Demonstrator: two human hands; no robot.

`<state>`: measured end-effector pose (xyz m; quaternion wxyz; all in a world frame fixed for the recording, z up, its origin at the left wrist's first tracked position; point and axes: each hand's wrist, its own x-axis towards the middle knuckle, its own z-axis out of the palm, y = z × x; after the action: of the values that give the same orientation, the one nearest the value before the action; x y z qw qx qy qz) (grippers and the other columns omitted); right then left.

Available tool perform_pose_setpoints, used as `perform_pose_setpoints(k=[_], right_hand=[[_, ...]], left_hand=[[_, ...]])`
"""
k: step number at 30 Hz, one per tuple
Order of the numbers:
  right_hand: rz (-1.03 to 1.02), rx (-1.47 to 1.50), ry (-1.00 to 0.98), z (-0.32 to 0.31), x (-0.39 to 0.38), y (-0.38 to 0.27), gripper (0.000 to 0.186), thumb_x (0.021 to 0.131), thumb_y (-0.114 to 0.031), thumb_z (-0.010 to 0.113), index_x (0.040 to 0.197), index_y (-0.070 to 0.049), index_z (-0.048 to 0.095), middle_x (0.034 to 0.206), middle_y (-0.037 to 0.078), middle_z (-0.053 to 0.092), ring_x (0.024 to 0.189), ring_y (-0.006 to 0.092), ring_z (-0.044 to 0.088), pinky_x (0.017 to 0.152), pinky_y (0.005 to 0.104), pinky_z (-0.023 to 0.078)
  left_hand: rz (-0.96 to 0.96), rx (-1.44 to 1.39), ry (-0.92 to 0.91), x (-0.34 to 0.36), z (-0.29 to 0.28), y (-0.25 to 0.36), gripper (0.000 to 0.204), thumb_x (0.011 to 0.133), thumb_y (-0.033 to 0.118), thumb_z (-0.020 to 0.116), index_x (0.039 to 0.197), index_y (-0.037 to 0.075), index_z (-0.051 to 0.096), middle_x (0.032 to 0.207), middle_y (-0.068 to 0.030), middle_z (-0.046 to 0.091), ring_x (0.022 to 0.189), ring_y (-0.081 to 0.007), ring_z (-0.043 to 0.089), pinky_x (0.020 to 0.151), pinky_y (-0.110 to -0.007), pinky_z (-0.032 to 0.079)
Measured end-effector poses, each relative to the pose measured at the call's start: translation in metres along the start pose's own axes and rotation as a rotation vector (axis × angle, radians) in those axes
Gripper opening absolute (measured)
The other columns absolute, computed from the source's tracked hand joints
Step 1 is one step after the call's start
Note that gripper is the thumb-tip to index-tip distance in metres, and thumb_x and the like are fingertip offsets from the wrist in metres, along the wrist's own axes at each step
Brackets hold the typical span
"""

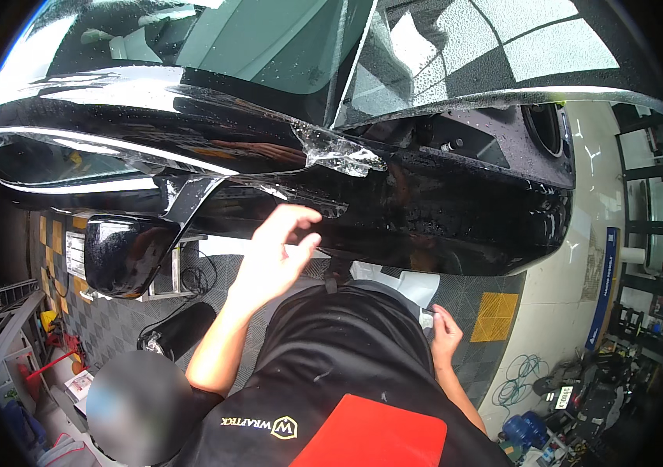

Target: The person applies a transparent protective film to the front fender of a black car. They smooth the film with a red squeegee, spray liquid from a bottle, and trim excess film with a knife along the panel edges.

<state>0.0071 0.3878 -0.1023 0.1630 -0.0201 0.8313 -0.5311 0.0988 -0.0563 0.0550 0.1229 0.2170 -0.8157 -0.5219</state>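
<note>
A red flat thing point(378, 436) with round corners lies against the person's black shirt point(331, 335). The left hand point(278, 249) is up in front, with its thumb and pointing finger apart and a gap between them. It is near the side of a black car point(456, 222); I cannot tell if it touches it. The right hand point(446, 336) is low beside the shirt with its fingers bent, next to a small white bit point(426, 317), and I cannot tell if it holds that. Past the left hand, a crumpled piece of clear film point(339, 156) sits on the car's black side, shiny and loose. The car's mirror point(125, 249) sticks out to the left. Below the car are a white sheet point(413, 286) and a grey floor with a yellow square point(495, 315). Farther off, water drops dot the big glass point(557, 58), and a green hose point(520, 377) lies in loops.
</note>
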Motion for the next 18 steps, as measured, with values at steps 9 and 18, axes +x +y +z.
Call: perform_pose_setpoints(k=[9,18], right_hand=[[0.201,0.941,-0.153,0.026,0.025,-0.134,0.022,0.117,-0.019,0.057,0.128,-0.001,0.065,0.103,0.014,0.075,0.093,0.0265,0.077,0.083,0.0380,0.065],[0.014,0.403,-0.658,0.063,0.019,-0.171,0.041,0.117,-0.015,0.053,0.154,0.003,0.056,0.094,0.010,0.069,0.084,0.0157,0.069,0.082,0.0289,0.053]], left_hand=[[0.512,0.989,0.291,0.093,-0.029,0.004,0.082,0.083,0.010,0.087,0.159,0.026,0.060,0.174,-0.0145,0.037,0.154,-0.0366,0.041,0.124,-0.058,0.031],[0.748,0.775,0.004,0.167,-0.043,0.019,0.031,0.097,0.014,0.080,0.127,0.010,0.073,0.116,-0.0107,0.076,0.112,-0.0330,0.073,0.099,-0.042,0.058]])
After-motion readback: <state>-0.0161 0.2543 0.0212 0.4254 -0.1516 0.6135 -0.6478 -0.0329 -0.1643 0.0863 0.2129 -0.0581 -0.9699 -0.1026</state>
